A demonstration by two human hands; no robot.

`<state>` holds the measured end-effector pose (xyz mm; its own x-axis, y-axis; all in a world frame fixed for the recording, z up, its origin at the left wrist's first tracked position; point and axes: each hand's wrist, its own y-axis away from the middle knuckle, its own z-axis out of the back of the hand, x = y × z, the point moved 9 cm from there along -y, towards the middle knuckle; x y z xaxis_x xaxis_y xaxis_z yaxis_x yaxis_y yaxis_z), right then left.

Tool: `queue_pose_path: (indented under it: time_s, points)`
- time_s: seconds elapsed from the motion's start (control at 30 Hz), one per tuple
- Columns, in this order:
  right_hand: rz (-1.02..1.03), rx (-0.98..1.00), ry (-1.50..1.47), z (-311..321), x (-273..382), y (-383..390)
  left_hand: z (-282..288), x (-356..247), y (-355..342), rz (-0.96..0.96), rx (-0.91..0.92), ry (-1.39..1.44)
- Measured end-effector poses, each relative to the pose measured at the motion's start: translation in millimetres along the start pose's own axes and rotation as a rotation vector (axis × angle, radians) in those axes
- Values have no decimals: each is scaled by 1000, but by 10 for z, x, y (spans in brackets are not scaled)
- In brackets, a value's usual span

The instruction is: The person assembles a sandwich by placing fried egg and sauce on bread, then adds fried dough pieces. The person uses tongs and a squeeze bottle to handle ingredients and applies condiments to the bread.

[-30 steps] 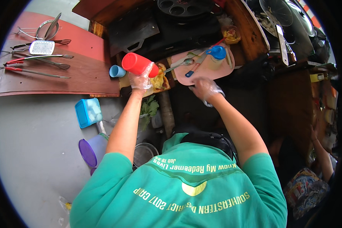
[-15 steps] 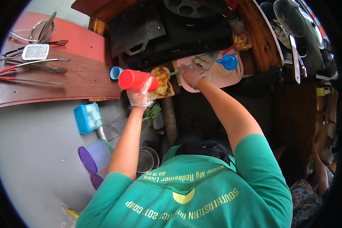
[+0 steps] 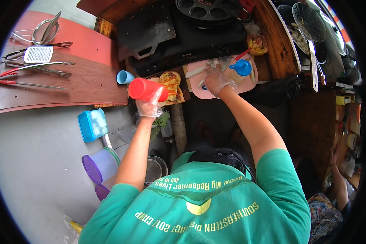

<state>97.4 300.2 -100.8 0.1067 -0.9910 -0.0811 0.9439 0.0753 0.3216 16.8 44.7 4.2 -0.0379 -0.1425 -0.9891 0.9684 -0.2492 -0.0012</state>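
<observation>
Left hand [image 3: 149, 106] fingers wrapped round red bottle [image 3: 147, 89] over flatbread [image 3: 170, 83]; right hand [image 3: 216, 80] fingers curled on pink board [image 3: 199, 87], grip unclear; blue cup [image 3: 125, 77] beside, tongs [image 3: 32, 69] upper left.

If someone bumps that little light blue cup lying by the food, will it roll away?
Probably. The light blue cup lies on its side on the wooden counter, so its round wall could roll. It tapers, so it would likely curve rather than go straight. It looks like thin plastic, likely light and easy to knock.
</observation>
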Motion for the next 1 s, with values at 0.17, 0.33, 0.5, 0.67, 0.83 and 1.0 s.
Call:
queue_pose_path:
  time_s: [0.17, 0.33, 0.5, 0.67, 0.83, 1.0]
  points:
    - [-33, -344, -131, 236, -56, 265, 179, 94, 43, 63, -60, 19]
    - [93, -668, -446, 542, -77, 808, -170, 154, 172, 10, -2, 127]
    - [56, -757, -643, 485, -76, 1571, 179, 136, 121, 14, -57, 20]
    - [-205, -691, -817, -79, -116, 2284, 368, 37, -177, 21, -119, 229]
    - [-383, -337, -946, -871, 37, 2827, -154, -241, -573, -98, -18, 249]
    - [-521, 64, -871, -1362, 159, 3267, -474, -321, -768, -96, 28, 10]
